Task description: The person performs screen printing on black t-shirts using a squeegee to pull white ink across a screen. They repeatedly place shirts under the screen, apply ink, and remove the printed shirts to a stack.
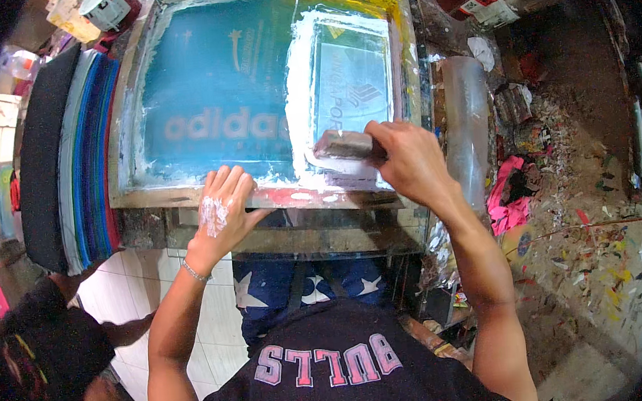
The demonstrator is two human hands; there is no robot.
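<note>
A screen printing frame (120, 126) with blue-green mesh lies on the table before me. White ink is smeared along its edges and down a strip right of the middle. My right hand (413, 158) grips a squeegee (343, 146), slightly blurred, over the lower end of the smaller, white-bordered panel (352, 75) on the right. At the near rail, my left hand (222, 201) holds the frame, fingers over the top and thumb by the front edge. White ink marks the back of that hand. Whatever lies under the mesh is hidden.
A stack of dark and coloured fabric pieces (84, 160) hangs at the left. Ink tubs (109, 9) stand at the far left, a red-stained container (471, 0) at the far right. Beside the frame lies a clear plastic roll (466, 119). Another person (58, 338) is at lower left.
</note>
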